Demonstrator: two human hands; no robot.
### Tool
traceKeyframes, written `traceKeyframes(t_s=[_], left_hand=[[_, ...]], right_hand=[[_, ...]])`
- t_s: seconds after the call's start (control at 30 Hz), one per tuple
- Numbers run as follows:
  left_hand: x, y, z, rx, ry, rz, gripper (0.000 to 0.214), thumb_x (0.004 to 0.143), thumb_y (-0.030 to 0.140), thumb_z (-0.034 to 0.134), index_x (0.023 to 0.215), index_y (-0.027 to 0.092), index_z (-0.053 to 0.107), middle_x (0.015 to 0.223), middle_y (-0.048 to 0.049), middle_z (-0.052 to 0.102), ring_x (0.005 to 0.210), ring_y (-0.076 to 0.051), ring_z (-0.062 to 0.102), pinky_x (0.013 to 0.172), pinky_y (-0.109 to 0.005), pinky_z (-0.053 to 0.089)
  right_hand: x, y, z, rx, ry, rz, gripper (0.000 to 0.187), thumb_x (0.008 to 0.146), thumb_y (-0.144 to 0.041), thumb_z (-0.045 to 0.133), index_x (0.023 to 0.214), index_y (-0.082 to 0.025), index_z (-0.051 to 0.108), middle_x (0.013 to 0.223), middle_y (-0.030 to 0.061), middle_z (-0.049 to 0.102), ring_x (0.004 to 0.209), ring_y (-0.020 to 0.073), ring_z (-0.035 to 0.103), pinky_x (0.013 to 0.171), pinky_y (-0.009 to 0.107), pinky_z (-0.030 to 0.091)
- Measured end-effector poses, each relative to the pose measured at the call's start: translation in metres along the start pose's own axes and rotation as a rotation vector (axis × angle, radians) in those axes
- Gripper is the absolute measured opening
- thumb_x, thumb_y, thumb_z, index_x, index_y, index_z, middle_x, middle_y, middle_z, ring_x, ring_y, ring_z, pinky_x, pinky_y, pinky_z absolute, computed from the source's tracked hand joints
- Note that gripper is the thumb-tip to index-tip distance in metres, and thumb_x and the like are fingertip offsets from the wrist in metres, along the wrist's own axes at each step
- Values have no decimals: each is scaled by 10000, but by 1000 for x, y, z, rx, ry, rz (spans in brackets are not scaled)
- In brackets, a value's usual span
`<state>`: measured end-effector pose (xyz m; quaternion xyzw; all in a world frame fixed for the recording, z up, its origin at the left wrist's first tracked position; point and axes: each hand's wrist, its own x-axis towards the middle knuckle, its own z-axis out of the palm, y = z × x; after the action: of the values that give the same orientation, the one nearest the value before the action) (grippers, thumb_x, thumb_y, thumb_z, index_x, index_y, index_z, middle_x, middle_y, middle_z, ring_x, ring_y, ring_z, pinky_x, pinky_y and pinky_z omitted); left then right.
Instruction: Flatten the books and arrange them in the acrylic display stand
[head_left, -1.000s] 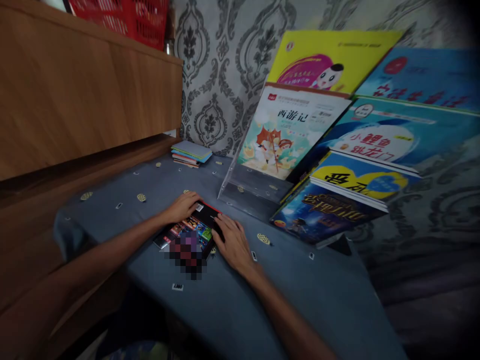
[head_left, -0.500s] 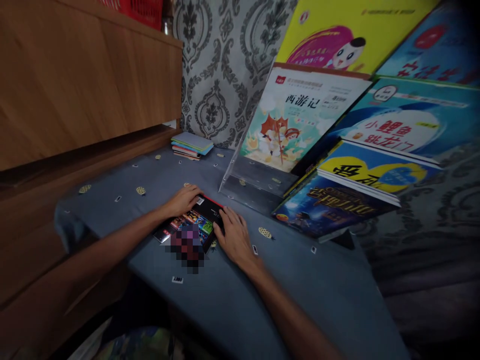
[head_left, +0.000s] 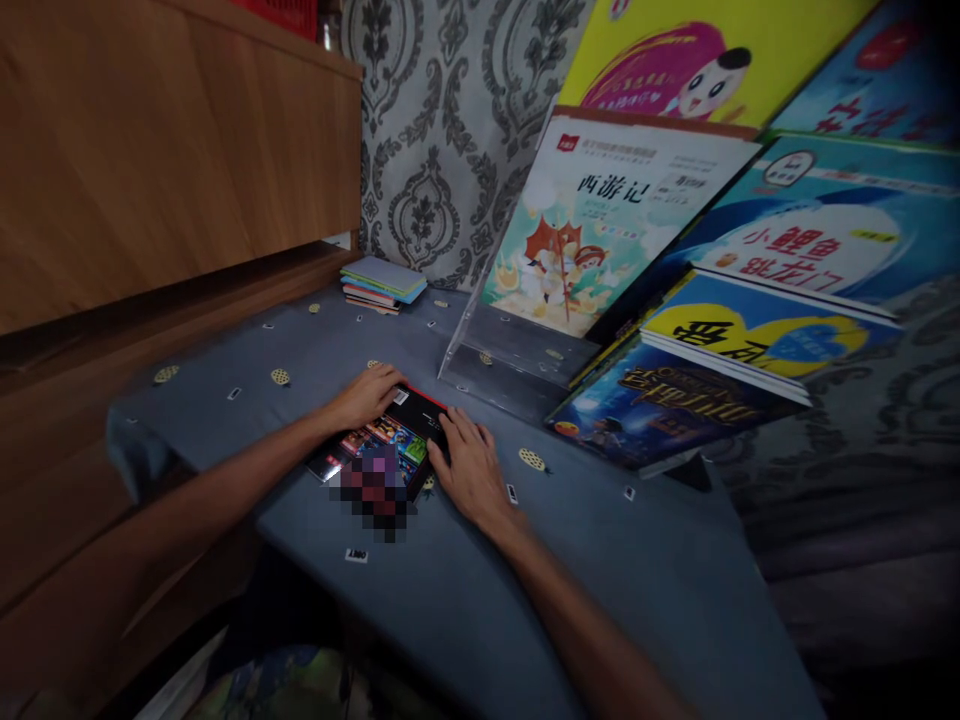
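A book (head_left: 412, 412) with a black back cover, rows of small colourful pictures and a barcode lies flat on the cloth-covered table (head_left: 622, 570). Its near part is blurred by a pixelated patch. My left hand (head_left: 367, 396) rests along the book's left side, fingers stretched toward the far edge by the barcode. On the opposite side, my right hand (head_left: 471, 462) lies palm down with its fingers spread, the fingertips touching the book's right edge and the cloth beside it. Neither hand is lifting the book.
A clear stand (head_left: 499, 375) holds a white storybook (head_left: 592, 220) and other books behind my hands. Toward the right, a dark blue book (head_left: 645, 400) leans outward. A stack of thin booklets (head_left: 384, 283) sits at the back. Wooden furniture (head_left: 187, 150) borders the left.
The view has shifted slightly, so the stand and its books appear a little higher and farther right. Both hands and the book stay nearly where they were.
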<state>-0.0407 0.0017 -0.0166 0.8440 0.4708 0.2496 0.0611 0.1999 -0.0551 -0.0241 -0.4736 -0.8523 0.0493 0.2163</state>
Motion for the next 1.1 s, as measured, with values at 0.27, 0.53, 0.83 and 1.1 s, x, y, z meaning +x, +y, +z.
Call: traceKeyframes(t_s=[0.27, 0.53, 0.83, 1.1], left_hand=[[0, 2, 0, 34, 13, -8, 270, 974, 181, 416, 1148, 188, 622, 1093, -92, 629, 1067, -239, 571, 1000, -417, 461], [4, 34, 8, 124, -16, -50, 272, 977, 158, 394, 1117, 161, 626, 1071, -110, 614, 1027, -249, 553, 984, -413, 457], [45, 65, 29, 150, -97, 90, 207, 957, 187, 440, 1017, 182, 638, 1022, -86, 631, 974, -245, 560, 885, -393, 458], [51, 26, 22, -186, -96, 157, 238, 929, 165, 429, 978, 186, 661, 954, -48, 656, 939, -201, 596, 898, -357, 462]], right_hand=[[2, -5, -7, -27, -32, 14, 471, 1002, -316, 430, 1385, -76, 561, 1485, 200, 533, 1404, 303, 471, 1156, 527, 330], [-12, 13, -19, -65, -52, 31, 459, 998, -324, 431, 1382, -117, 575, 1491, 165, 536, 1413, 290, 470, 1164, 547, 333], [-36, 49, -40, -34, -61, 68, 446, 1004, -361, 430, 1386, -190, 582, 1499, 115, 538, 1430, 278, 452, 1152, 540, 357], [-40, 51, -36, -20, -4, 68, 439, 1006, -360, 441, 1375, -177, 593, 1505, 149, 526, 1393, 290, 491, 1137, 529, 381]])
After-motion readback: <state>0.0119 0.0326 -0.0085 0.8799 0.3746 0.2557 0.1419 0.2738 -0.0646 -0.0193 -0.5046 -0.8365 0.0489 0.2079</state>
